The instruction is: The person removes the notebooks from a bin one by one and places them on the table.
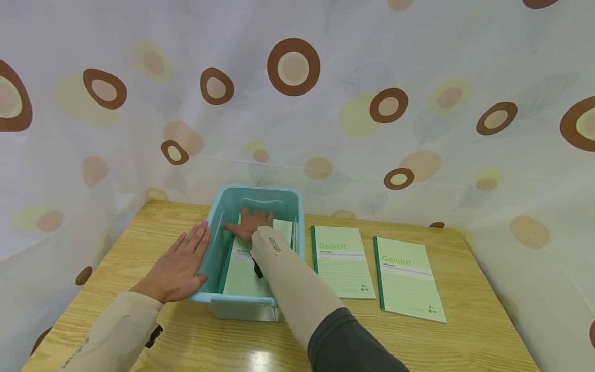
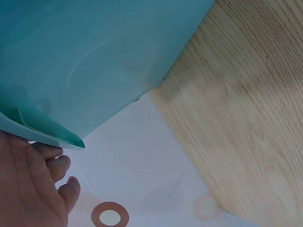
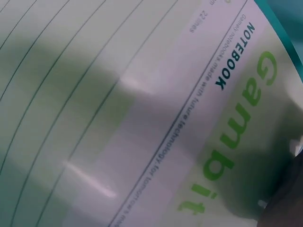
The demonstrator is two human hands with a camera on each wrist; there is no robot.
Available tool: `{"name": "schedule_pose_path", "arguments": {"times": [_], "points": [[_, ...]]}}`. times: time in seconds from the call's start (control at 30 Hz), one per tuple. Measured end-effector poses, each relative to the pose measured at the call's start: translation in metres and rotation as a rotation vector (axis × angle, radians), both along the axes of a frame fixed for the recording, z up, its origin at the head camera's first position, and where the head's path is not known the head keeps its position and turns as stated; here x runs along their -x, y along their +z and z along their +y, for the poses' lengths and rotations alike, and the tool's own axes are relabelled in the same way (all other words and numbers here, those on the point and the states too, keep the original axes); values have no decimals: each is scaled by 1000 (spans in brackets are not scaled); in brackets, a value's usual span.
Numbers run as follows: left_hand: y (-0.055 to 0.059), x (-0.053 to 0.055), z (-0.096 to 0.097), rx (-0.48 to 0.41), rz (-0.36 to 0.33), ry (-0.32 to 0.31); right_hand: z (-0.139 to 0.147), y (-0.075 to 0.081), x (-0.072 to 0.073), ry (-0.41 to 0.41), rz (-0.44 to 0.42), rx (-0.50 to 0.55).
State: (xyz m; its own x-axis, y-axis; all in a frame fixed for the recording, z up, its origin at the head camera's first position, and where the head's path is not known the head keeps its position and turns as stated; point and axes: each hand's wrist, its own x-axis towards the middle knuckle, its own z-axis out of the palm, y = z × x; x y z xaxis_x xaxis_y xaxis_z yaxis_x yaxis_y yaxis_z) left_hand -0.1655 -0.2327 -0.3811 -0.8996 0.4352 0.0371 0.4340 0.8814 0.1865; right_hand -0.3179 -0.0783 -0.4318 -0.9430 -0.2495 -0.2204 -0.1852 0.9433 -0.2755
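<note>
This notebook [image 3: 142,111] reads "Gambit" only in right-wrist view.

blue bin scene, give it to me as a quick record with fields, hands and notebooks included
bin: light blue, open-topped, on the table
left hand: at the bin's left rim, fingers extended
right hand: inside the bin, fingers spread over the far end of the top notebook
notebooks in bin: at least one; full count hidden
loose notebooks: two on the table, right of the bin, apart: inner one, outer one
loose covers: pale green, "Gambit" in green
backdrop: white, with brown, yellow and peach spots
</note>
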Motion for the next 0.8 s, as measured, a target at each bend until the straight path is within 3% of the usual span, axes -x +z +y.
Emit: {"name": "schedule_pose_path", "arguments": {"times": [0.27,0.47,0.8], "points": [[1,0,0,13,14,-2,-2,9,6,35,116,-47],[1,0,0,16,14,-4,0,21,5,46,157,-56],[0,0,0,17,7,-4,3,52,4,33,258,-47]]}}
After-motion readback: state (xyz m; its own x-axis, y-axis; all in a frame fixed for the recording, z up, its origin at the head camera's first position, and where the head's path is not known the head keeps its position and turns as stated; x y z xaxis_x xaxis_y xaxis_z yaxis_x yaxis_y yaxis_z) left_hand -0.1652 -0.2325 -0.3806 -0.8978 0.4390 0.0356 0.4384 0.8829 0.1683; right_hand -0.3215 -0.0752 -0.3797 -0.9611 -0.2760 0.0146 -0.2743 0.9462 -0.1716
